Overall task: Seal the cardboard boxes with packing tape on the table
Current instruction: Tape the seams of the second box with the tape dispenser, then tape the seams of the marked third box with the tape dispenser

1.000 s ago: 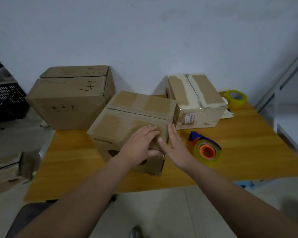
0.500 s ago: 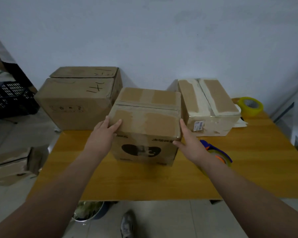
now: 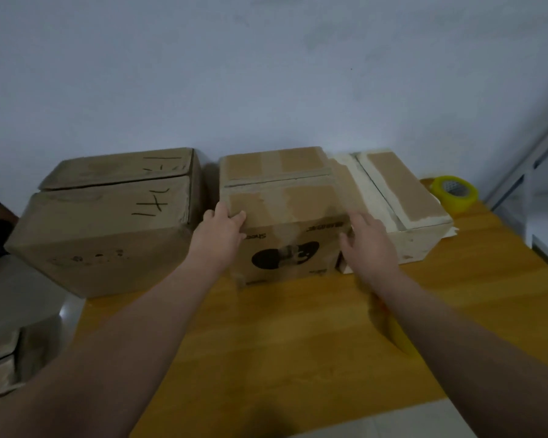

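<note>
The middle cardboard box (image 3: 285, 210), with a black logo on its front and tape strips across its top, stands at the back of the wooden table (image 3: 266, 343). It sits between a large marked box (image 3: 108, 229) and a white-taped box (image 3: 402, 197). My left hand (image 3: 219, 235) grips its top left corner, thumb over the front edge. My right hand (image 3: 367, 245), blurred and with fingers straight, lies against its right front edge. A tape dispenser (image 3: 389, 330) with a yellow roll shows partly from under my right forearm.
A loose yellow tape roll (image 3: 454, 192) lies at the table's far right corner. Another cardboard box (image 3: 0, 361) sits on the floor at lower left. A grey metal frame (image 3: 525, 172) rises just right of the table. The white wall is directly behind the boxes.
The middle box has slid away from me to the wall, in between the two other boxes. Both hands moved forward with it, from its front face to its upper corners.
</note>
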A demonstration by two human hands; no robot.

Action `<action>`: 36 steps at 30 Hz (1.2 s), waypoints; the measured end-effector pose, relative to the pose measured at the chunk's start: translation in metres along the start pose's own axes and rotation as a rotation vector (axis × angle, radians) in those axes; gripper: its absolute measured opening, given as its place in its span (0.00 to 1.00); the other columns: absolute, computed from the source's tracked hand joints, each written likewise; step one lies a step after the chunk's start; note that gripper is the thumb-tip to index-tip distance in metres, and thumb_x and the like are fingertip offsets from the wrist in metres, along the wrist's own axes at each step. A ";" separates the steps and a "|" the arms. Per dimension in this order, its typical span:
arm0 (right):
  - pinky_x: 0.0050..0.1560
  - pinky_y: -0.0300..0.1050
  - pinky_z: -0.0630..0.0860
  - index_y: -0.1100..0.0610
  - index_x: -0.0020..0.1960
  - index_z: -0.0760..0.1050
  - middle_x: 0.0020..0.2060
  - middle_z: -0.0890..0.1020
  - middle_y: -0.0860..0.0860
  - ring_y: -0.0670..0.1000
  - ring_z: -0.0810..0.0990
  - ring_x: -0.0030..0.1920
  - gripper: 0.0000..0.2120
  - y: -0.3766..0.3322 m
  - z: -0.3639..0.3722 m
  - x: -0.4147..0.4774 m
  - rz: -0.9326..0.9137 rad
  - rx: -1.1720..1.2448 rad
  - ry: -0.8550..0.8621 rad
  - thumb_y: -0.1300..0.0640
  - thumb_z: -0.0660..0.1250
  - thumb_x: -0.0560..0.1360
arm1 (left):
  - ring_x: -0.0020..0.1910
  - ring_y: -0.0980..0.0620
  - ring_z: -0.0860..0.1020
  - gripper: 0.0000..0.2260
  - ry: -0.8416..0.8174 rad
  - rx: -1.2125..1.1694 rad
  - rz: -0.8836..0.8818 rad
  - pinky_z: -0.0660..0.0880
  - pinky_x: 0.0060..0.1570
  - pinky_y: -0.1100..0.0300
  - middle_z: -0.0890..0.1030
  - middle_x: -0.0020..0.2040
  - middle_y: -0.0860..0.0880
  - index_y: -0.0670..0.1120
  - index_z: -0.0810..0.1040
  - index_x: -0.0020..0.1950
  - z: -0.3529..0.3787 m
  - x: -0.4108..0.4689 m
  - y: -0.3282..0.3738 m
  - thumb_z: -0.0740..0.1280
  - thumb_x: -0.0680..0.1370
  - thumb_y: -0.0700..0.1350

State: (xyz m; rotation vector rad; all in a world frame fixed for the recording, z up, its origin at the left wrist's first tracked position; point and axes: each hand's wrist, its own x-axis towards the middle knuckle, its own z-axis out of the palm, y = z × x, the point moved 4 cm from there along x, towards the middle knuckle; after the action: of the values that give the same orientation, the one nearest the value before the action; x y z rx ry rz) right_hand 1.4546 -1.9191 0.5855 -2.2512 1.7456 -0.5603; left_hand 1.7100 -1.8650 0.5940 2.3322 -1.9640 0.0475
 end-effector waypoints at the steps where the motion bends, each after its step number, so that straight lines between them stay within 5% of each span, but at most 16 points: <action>1: 0.61 0.57 0.72 0.52 0.75 0.57 0.70 0.68 0.50 0.53 0.65 0.68 0.25 -0.001 0.001 0.004 -0.007 -0.011 -0.016 0.53 0.58 0.80 | 0.55 0.44 0.68 0.21 -0.004 0.009 -0.005 0.73 0.53 0.52 0.66 0.59 0.44 0.50 0.64 0.73 -0.001 0.010 0.000 0.60 0.80 0.51; 8: 0.65 0.48 0.67 0.53 0.75 0.60 0.71 0.67 0.50 0.51 0.66 0.68 0.23 -0.007 0.001 0.034 -0.168 -0.067 -0.058 0.54 0.57 0.80 | 0.55 0.43 0.68 0.19 -0.033 0.002 -0.049 0.73 0.49 0.52 0.65 0.59 0.43 0.49 0.65 0.70 -0.002 0.055 0.005 0.61 0.80 0.49; 16: 0.66 0.47 0.66 0.53 0.73 0.65 0.69 0.70 0.50 0.52 0.65 0.69 0.21 -0.038 0.024 0.045 -0.277 0.010 -0.113 0.55 0.57 0.80 | 0.59 0.43 0.68 0.23 0.016 0.110 -0.039 0.68 0.57 0.50 0.67 0.62 0.43 0.51 0.59 0.75 0.006 0.066 -0.002 0.56 0.81 0.54; 24: 0.46 0.37 0.69 0.51 0.65 0.72 0.60 0.73 0.48 0.48 0.73 0.54 0.15 -0.128 0.056 0.032 -0.385 0.193 -0.091 0.55 0.60 0.79 | 0.71 0.46 0.60 0.22 0.145 -0.047 0.034 0.59 0.70 0.48 0.65 0.71 0.46 0.52 0.62 0.74 -0.015 -0.006 -0.068 0.56 0.80 0.54; 27: 0.55 0.42 0.71 0.47 0.68 0.66 0.67 0.66 0.49 0.52 0.72 0.62 0.20 -0.178 0.087 0.027 -0.394 0.211 -0.182 0.49 0.63 0.77 | 0.71 0.45 0.60 0.22 0.118 -0.022 -0.027 0.60 0.68 0.49 0.65 0.71 0.45 0.51 0.62 0.74 -0.015 -0.031 -0.126 0.56 0.80 0.53; 31: 0.67 0.58 0.64 0.40 0.73 0.55 0.76 0.47 0.51 0.61 0.55 0.73 0.34 -0.239 0.132 0.032 -0.282 0.234 -0.358 0.45 0.69 0.73 | 0.70 0.44 0.61 0.23 0.083 0.042 -0.108 0.61 0.68 0.50 0.66 0.70 0.44 0.50 0.61 0.74 -0.008 -0.051 -0.184 0.57 0.80 0.53; 36: 0.71 0.55 0.59 0.37 0.75 0.52 0.76 0.38 0.52 0.61 0.53 0.74 0.43 -0.271 0.168 0.045 -0.182 0.197 -0.417 0.47 0.74 0.69 | 0.69 0.42 0.63 0.24 0.097 0.073 -0.158 0.63 0.66 0.47 0.67 0.69 0.43 0.50 0.63 0.73 -0.004 -0.056 -0.237 0.59 0.79 0.55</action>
State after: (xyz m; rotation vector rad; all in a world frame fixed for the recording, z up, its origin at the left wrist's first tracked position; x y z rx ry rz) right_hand 1.7746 -1.9002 0.5529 -2.2022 1.2402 -0.2540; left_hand 1.9340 -1.7697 0.5810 2.4722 -1.7568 0.2197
